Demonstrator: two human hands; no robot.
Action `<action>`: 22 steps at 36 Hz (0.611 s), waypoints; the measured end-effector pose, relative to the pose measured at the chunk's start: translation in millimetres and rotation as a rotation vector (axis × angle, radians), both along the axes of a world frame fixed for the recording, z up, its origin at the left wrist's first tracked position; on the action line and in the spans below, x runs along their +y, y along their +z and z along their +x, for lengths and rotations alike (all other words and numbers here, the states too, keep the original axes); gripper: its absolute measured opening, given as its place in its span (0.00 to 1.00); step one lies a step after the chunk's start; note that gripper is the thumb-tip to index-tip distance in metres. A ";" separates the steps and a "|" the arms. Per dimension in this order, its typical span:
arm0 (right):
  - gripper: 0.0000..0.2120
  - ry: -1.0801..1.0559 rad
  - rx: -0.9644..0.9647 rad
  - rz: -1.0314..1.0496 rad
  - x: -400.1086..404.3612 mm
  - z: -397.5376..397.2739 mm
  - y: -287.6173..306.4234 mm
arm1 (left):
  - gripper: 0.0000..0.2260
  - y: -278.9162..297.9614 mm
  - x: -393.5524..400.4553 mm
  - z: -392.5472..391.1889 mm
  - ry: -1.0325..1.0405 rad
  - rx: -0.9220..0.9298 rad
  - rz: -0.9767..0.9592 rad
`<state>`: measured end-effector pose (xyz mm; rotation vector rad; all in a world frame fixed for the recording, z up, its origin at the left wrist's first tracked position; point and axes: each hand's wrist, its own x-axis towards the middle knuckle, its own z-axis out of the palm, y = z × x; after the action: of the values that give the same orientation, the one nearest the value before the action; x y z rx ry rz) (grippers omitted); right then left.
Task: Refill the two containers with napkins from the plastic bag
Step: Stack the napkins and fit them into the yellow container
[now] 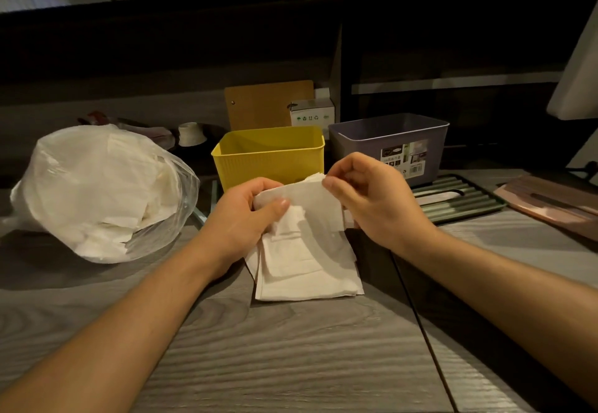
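I hold a small stack of napkins (307, 244) above the table (291, 364), in front of the yellow container (270, 157). My left hand (241, 218) grips its left edge with the thumb on top, and my right hand (365, 199) pinches the upper corner. The napkins are light, soft and loose, so they can slide apart; I think it is better to take the whole stack by its two sides. The grey container (388, 144) stands at 1 o'clock, and the plastic bag (100, 192) lies at 10 o'clock. Both containers seem empty, but inside is dark. The slatted lid (453, 199) at 3 o'clock is not in the way.
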<state>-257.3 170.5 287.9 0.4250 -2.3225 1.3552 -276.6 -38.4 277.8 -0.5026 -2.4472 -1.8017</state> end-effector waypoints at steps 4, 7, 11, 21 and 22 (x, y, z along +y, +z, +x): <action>0.07 -0.095 -0.101 0.190 7.8 1.6 3.1 | 0.04 -2.6 -2.3 -2.7 0.068 0.037 0.047; 0.16 -0.072 -0.261 0.374 8.6 5.8 0.8 | 0.04 -4.2 -2.7 -5.0 0.092 0.021 0.055; 0.24 0.022 -0.368 0.280 3.1 7.7 2.0 | 0.05 -4.8 -0.9 -5.5 0.089 0.013 0.073; 0.19 0.199 -0.479 0.139 8.3 8.6 11.5 | 0.03 -1.8 -2.9 -10.1 0.236 -0.076 0.189; 0.17 0.209 -0.494 0.143 11.0 9.5 12.8 | 0.03 -1.5 -2.6 -10.3 0.245 -0.080 0.199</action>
<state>-247.9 181.5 300.6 0.4219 -2.8578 1.5338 -286.9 -41.0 276.3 -0.1121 -2.2256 -1.9622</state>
